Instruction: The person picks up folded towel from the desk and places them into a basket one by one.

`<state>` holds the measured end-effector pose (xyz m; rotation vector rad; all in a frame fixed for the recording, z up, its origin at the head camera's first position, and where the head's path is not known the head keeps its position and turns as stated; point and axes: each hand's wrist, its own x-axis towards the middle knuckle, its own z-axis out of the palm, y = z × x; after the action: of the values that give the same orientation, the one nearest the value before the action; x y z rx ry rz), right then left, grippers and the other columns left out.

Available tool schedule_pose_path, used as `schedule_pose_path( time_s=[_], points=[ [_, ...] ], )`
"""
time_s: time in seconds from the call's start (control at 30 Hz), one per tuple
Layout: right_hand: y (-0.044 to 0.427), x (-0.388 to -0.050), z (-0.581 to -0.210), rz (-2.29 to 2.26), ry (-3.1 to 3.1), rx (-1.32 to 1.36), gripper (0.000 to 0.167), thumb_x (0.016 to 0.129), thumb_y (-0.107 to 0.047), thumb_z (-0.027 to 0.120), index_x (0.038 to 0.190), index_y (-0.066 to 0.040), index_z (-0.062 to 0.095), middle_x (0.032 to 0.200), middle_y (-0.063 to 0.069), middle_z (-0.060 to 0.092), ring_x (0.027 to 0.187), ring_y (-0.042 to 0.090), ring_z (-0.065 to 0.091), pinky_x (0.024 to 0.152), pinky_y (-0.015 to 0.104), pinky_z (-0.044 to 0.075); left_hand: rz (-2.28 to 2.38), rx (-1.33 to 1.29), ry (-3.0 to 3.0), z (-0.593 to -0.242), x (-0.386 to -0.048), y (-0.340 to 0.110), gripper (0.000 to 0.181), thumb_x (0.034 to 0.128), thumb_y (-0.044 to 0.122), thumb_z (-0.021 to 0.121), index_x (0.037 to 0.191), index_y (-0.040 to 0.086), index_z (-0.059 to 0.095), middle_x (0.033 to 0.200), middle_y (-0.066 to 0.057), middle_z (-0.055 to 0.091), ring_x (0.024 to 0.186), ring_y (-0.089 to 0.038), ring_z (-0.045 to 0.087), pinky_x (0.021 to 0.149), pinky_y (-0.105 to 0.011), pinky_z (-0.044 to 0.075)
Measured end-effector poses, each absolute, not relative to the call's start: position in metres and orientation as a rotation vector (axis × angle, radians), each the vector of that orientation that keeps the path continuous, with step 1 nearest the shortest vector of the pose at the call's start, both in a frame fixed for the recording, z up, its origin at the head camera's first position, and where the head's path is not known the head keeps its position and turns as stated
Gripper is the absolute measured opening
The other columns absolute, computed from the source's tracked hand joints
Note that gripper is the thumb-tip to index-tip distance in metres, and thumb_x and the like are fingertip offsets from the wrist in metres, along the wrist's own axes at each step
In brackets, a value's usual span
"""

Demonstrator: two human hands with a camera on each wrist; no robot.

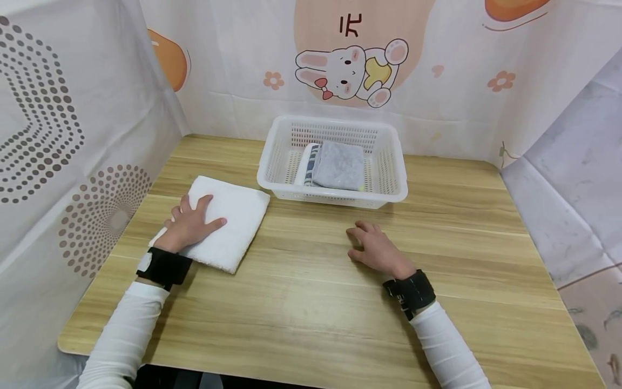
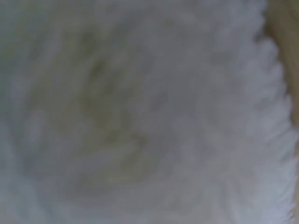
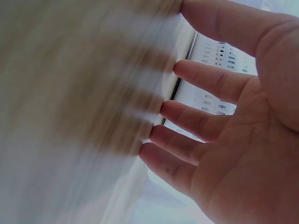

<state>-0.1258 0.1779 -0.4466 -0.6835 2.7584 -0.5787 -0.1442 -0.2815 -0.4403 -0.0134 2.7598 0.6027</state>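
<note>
A white towel (image 1: 233, 216), fluffy and lying flat in a rough square, is at the left of the table. On it rests my left hand (image 1: 191, 224), fingers spread. The left wrist view is filled by the blurred towel pile (image 2: 210, 116), with a strip of wood at its right edge. My right hand (image 1: 379, 251) is over the wooden tabletop, below the basket in the head view, and holds nothing. In the right wrist view the right hand (image 3: 243, 126) has its fingers apart, with fingertips at the table surface.
A white perforated plastic basket (image 1: 335, 197) stands at the back middle of the table (image 1: 301, 302). Inside lie a folded grey cloth (image 1: 340, 165) and a white cloth with dark stripes (image 1: 306, 165). Printed curtains (image 1: 233, 65) hang behind and at both sides.
</note>
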Motion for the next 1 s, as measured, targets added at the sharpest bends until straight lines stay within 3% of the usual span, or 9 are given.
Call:
schedule_pose_path(
  time_s=[1.0],
  points=[
    [0.1754,-0.1275,-0.4407,-0.588,2.749,-0.712,0.051,0.092,-0.02,0.07,0.136,0.001,0.055,0.147,0.031,0.039,0.134,0.05,0.038,0.107,0.062,0.034,0.594,0.007,2.765,-0.4438,-0.1381,-0.2732,0.09,0.0946,0.065,0.049,0.158,0.012,0.011,0.151,-0.044,-0.012,0.132,-0.071,0.002,0.094,-0.086,0.01]
  ],
)
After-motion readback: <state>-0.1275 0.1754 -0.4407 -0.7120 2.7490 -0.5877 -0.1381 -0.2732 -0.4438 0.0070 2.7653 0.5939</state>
